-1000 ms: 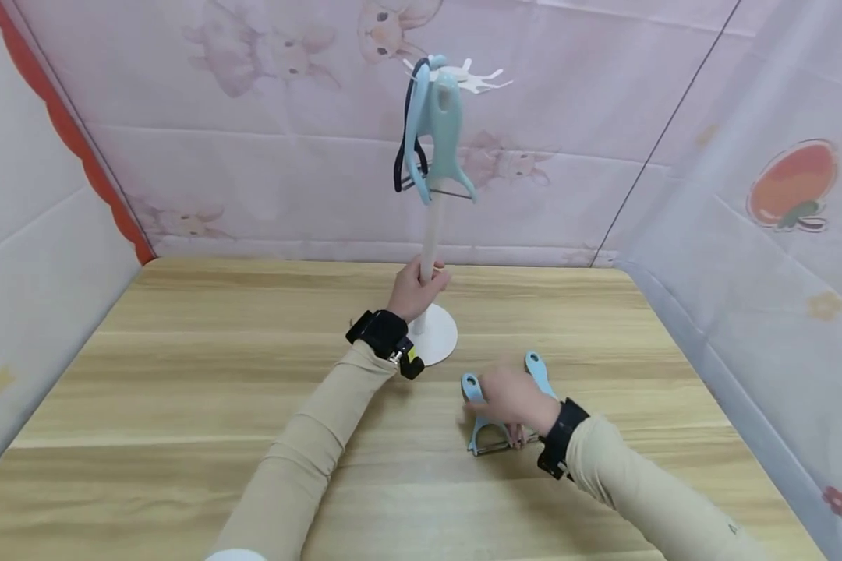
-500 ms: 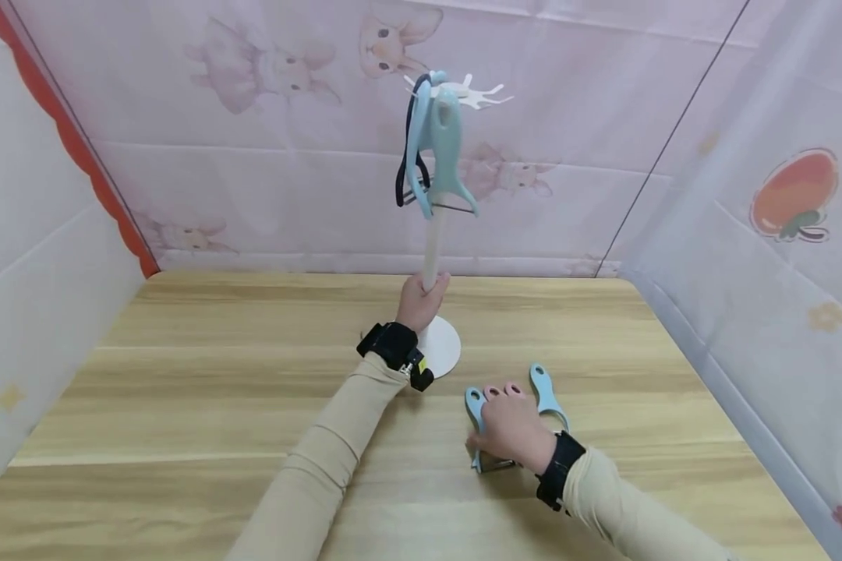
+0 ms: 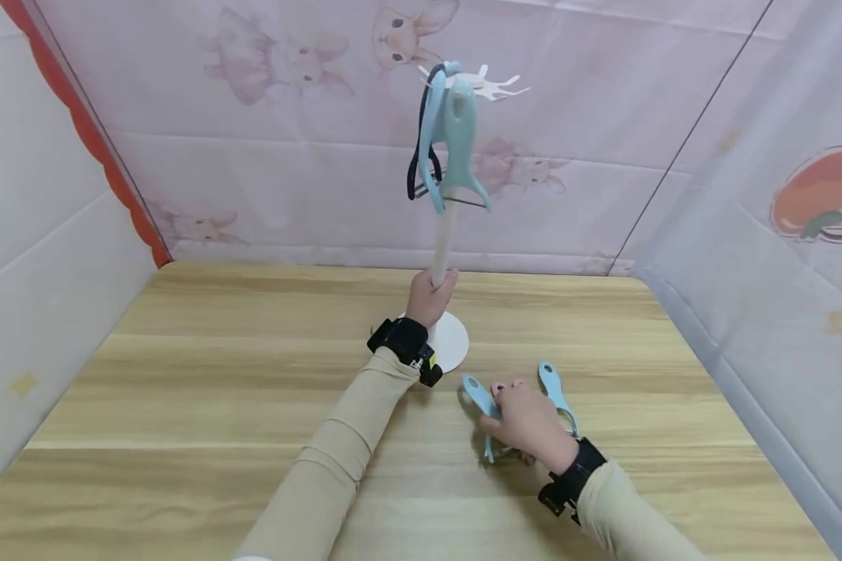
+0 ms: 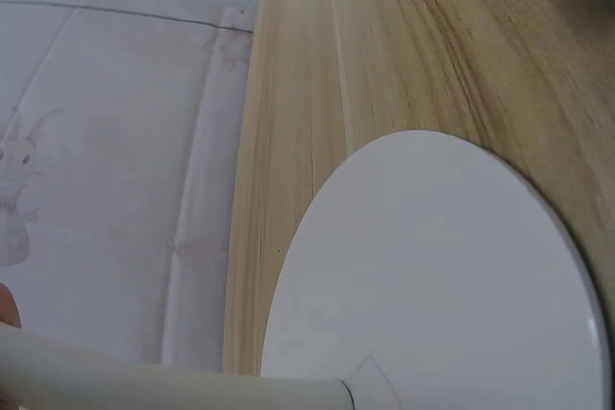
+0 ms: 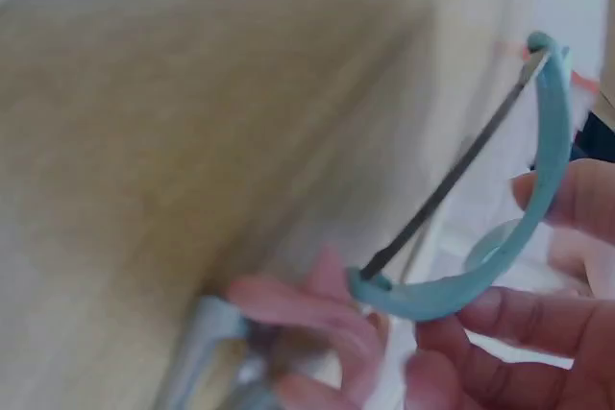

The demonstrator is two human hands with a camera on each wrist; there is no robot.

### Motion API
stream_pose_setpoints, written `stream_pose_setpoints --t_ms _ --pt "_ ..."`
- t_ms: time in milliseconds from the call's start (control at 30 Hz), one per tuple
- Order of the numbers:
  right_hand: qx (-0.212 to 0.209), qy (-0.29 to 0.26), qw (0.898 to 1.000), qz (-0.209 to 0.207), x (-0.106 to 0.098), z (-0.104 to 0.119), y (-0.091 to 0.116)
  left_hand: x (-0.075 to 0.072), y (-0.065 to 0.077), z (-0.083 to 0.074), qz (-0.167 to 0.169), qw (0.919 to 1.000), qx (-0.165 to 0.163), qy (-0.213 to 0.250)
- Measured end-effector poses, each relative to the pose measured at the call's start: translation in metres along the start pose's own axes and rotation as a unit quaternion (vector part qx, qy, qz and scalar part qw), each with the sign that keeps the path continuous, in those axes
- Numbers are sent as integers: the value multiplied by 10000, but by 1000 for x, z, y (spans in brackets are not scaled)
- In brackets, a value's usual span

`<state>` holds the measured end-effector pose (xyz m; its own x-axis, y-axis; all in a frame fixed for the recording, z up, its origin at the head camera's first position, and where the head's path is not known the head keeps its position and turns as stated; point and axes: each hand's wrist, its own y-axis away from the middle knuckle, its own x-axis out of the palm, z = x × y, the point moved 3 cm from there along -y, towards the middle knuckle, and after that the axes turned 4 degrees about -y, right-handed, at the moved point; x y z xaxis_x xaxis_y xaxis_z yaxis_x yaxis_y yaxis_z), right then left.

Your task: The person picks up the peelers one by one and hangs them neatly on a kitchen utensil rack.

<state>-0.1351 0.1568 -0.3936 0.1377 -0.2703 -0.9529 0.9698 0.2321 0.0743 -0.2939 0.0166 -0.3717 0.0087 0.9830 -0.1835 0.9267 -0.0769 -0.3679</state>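
Left hand (image 3: pixel 431 300) gripped white pole (image 3: pixel 443 241); right hand (image 3: pixel 533 422) pinched blue peeler (image 5: pixel 555 132), pink peelers (image 5: pixel 312 312) beneath; peeler seemed light, stiff, maybe slippery; handle (image 3: pixel 479 393) looked safest hold, away from blade (image 5: pixel 444 181)

Cloth-walled booth (image 3: pixel 765 288), rm type unclear, rabbit-print backdrop (image 3: pixel 309 195), red scalloped trim (image 3: pixel 87 132) at L, wood-grain tbl (image 3: pixel 217 389)

Behind the wood-grained table (image 3: pixel 203 389) hangs a pink cloth (image 3: pixel 309 199) printed with rabbits (image 3: pixel 398 39). A red border (image 3: pixel 84 128) runs down its left edge. The pale right wall (image 3: pixel 751 265) bears an orange fruit (image 3: pixel 814 195).
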Motion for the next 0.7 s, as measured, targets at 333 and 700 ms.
stream_pose_setpoints --t_ms 333,700 --pt "-732 -1379 9658 -2069 -41 0 3 1 -1 -2 69 9999 17 148" --pt "-1714 -1964 8702 -4181 -95 17 -9 0 -1 3 25 9999 -45 104"
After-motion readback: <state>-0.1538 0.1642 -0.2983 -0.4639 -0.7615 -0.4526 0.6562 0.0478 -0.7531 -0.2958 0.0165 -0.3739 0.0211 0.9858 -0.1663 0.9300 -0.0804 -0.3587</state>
